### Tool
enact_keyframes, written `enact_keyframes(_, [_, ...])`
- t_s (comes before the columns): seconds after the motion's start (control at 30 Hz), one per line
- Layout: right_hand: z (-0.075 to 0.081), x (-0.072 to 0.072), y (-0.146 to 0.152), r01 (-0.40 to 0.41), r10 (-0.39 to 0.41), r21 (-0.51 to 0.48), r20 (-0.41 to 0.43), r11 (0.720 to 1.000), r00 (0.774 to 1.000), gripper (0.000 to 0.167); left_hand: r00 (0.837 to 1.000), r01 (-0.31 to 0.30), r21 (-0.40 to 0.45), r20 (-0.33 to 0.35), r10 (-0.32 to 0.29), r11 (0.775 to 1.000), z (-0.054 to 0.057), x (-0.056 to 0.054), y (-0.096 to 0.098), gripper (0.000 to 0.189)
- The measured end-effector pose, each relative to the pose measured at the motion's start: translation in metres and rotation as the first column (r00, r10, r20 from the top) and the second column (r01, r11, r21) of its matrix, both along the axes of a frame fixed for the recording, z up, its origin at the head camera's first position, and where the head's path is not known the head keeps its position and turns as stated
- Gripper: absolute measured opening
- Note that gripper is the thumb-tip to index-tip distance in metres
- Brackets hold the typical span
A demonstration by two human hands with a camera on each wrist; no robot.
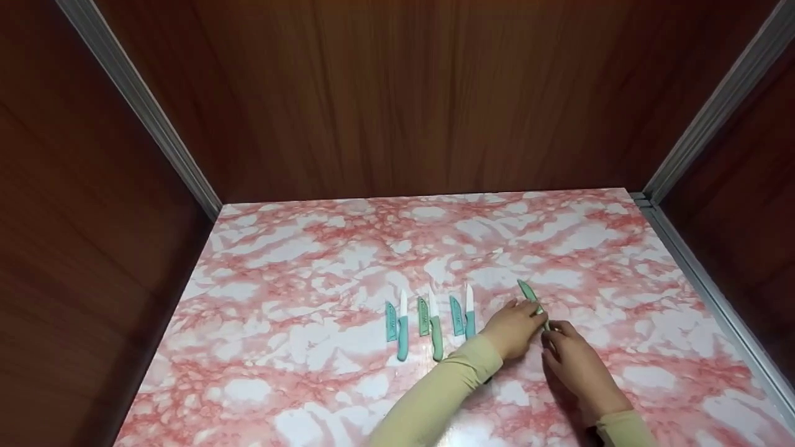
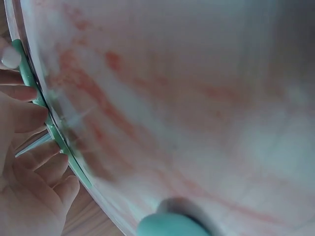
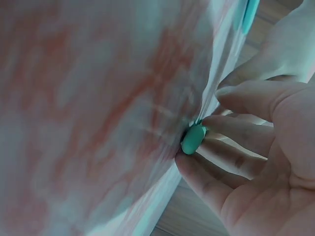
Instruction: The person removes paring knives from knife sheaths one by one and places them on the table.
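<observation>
My left hand (image 1: 515, 326) reaches across to a green knife sheath (image 1: 526, 290) and holds it with the fingertips. The narrow end of the sheath points away from me. Just below it, my right hand (image 1: 571, 354) has its fingers at the green handle of a paring knife (image 1: 546, 325). In the right wrist view the rounded handle end (image 3: 193, 139) lies among the right fingertips. A thin blade-like sliver (image 2: 34, 146) shows beside the fingers in the left wrist view. Fingers hide most of where sheath and handle meet.
Left of my hands lie three paring knives in a row: a blue one (image 1: 403, 338), a green one (image 1: 437, 338) and another blue one (image 1: 470, 323). Each has a sheath at its left, such as the blue sheath (image 1: 390, 321). Wooden panels (image 1: 397, 99) enclose the marbled table (image 1: 279, 298).
</observation>
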State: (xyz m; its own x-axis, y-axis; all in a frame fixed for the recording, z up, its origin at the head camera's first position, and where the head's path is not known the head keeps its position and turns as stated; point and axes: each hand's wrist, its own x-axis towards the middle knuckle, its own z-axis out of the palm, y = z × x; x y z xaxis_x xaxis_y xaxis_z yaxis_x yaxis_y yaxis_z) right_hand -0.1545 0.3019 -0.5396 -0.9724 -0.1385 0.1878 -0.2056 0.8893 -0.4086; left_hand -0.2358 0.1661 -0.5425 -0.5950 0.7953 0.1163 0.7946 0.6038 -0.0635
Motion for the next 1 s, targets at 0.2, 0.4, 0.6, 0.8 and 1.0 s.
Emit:
enact_keyframes(0.2, [0.000, -0.007, 0.000, 0.016, -0.016, 0.007, -0.049, 1.000, 0.999, 0.011, 1.000, 0.000, 0.024, 0.015, -0.001, 1.000, 0.001, 0.001, 0.000, 0.036])
enact_keyframes(0.4, [-0.003, -0.010, 0.003, 0.015, -0.013, 0.011, -0.096, 1.000, 0.995, 0.015, 0.999, -0.006, 0.012, 0.054, 0.006, 1.000, 0.001, 0.000, 0.001, 0.043])
enact_keyframes(0.6, [-0.006, -0.013, 0.002, 0.011, -0.011, -0.003, -0.125, 1.000, 0.992, 0.018, 0.998, -0.011, -0.001, 0.066, 0.011, 1.000, 0.001, -0.001, 0.001, 0.050])
enact_keyframes(0.8, [-0.006, -0.014, 0.001, 0.017, -0.019, -0.020, -0.128, 1.000, 0.992, 0.016, 0.997, -0.009, -0.002, 0.072, 0.009, 1.000, 0.002, 0.000, 0.000, 0.052])
enact_keyframes(1.0, [0.000, -0.013, 0.002, 0.035, -0.035, 0.004, -0.088, 0.999, 0.996, 0.029, 0.999, -0.004, 0.033, 0.051, 0.003, 0.999, 0.003, -0.001, -0.001, 0.046])
